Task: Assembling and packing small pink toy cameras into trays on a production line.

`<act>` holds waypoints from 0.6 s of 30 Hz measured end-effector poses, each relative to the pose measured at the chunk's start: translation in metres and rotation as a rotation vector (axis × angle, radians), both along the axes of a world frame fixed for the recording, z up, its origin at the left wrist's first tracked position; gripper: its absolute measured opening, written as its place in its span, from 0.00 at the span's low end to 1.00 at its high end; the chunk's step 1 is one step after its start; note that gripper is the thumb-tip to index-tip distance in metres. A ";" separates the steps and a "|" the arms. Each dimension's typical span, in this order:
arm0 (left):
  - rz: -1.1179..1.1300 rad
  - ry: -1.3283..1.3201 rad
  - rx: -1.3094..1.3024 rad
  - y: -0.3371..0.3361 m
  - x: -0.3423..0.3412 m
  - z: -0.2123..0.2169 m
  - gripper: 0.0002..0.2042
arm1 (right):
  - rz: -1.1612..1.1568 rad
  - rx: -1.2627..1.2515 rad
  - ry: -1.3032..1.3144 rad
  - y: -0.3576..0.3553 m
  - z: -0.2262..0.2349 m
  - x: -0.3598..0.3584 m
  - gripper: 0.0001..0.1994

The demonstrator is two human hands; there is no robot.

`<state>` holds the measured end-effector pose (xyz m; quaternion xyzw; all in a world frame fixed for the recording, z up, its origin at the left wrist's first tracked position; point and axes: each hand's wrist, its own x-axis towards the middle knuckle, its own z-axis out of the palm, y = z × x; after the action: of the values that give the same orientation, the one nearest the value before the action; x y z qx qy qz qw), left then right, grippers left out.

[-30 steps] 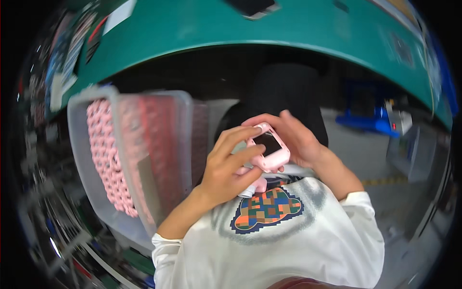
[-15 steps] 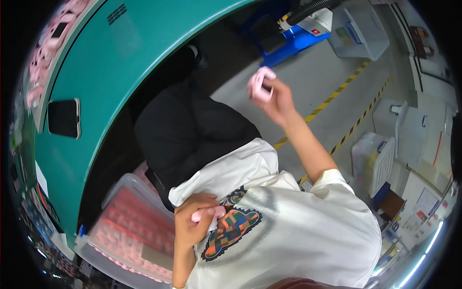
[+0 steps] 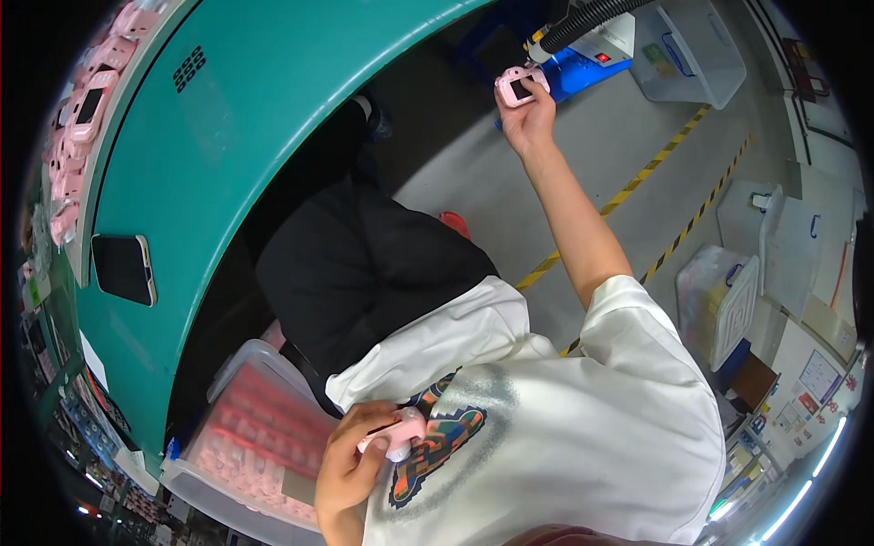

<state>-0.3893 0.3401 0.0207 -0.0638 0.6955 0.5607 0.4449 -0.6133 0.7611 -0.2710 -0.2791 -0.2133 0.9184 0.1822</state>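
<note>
My right hand (image 3: 529,120) is stretched out far ahead, its fingers closed round a small pink toy camera (image 3: 514,91) whose dark screen faces up. The top of that camera is right by the tip of a black ribbed hose (image 3: 592,29) with a yellow fitting; whether they touch I cannot tell. Close to my white shirt, my left hand (image 3: 350,464) grips a second pink toy camera (image 3: 406,432), partly covered by the fingers, with its pale round lens part downward.
A green table (image 3: 246,136) curves along the left, bearing a phone (image 3: 125,268) and a row of pink cameras (image 3: 89,109). Below stands a clear bin (image 3: 218,500) of pink pieces. A white box (image 3: 608,41) with a red switch rests on a blue stool (image 3: 574,77). Clear tubs (image 3: 715,300) stand right.
My right hand has moved forward, bringing its camera up to the hose tip with the screen turned upward. My left hand has tilted its camera, so more of it shows.
</note>
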 end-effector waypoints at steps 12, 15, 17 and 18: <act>0.406 0.016 0.549 0.050 -0.058 -0.057 0.18 | -0.103 0.053 0.024 0.006 -0.003 -0.010 0.15; 0.401 0.008 0.510 0.065 -0.064 -0.066 0.19 | -0.131 0.057 0.017 0.006 -0.003 -0.012 0.15; 0.390 0.018 0.520 0.070 -0.066 -0.069 0.20 | -0.128 0.079 0.026 0.007 -0.005 -0.013 0.15; 0.386 0.023 0.524 0.071 -0.066 -0.071 0.20 | -0.125 0.089 0.031 0.007 -0.006 -0.013 0.15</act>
<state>-0.4557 0.4116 -0.0503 -0.0714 0.5076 0.7953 0.3236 -0.6264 0.7681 -0.2774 -0.2693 -0.2333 0.8990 0.2546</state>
